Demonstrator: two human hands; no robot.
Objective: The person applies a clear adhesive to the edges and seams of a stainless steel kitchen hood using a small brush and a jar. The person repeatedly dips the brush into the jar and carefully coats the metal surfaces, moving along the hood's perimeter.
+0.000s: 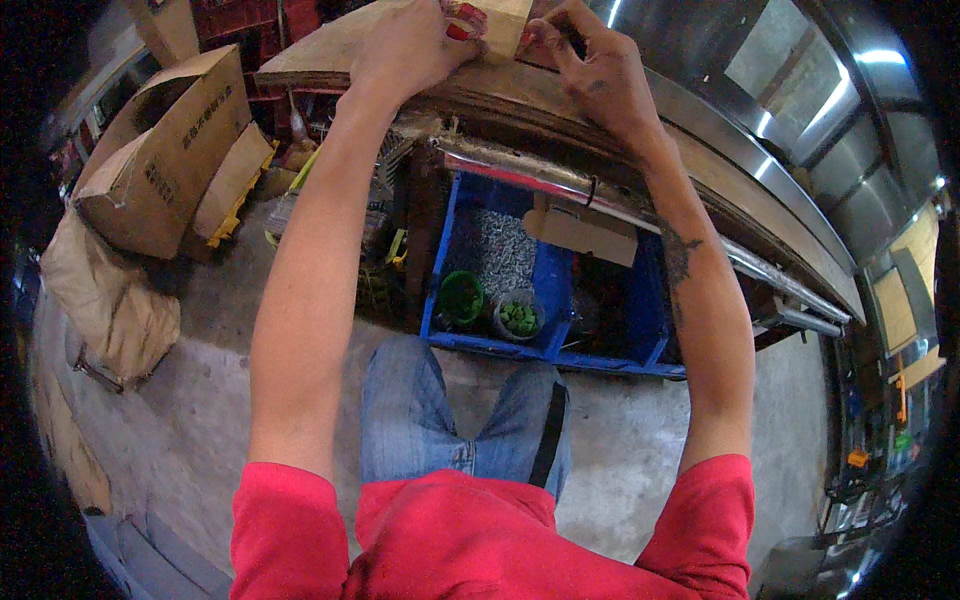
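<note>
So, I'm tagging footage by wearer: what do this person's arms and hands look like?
Both hands are bare, with no gloves, the left hand and the right hand alike. Short red sleeves end above the elbows, so the forearms are uncovered. The right forearm carries a dark tattoo, and smaller dark marks sit on the back of the right hand. No watch or rings visible.

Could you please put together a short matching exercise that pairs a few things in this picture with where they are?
Things:
1. small cardboard box
2. blue crate
3. green cup
4. large cardboard box

Places:
A. on the floor at the far left, lying on its side
B. under the wooden bench, open at the top
C. on the benchtop, between the left hand and the right hand
D. inside the crate, at its near left corner

Pairs: 1-C, 2-B, 3-D, 4-A
</note>
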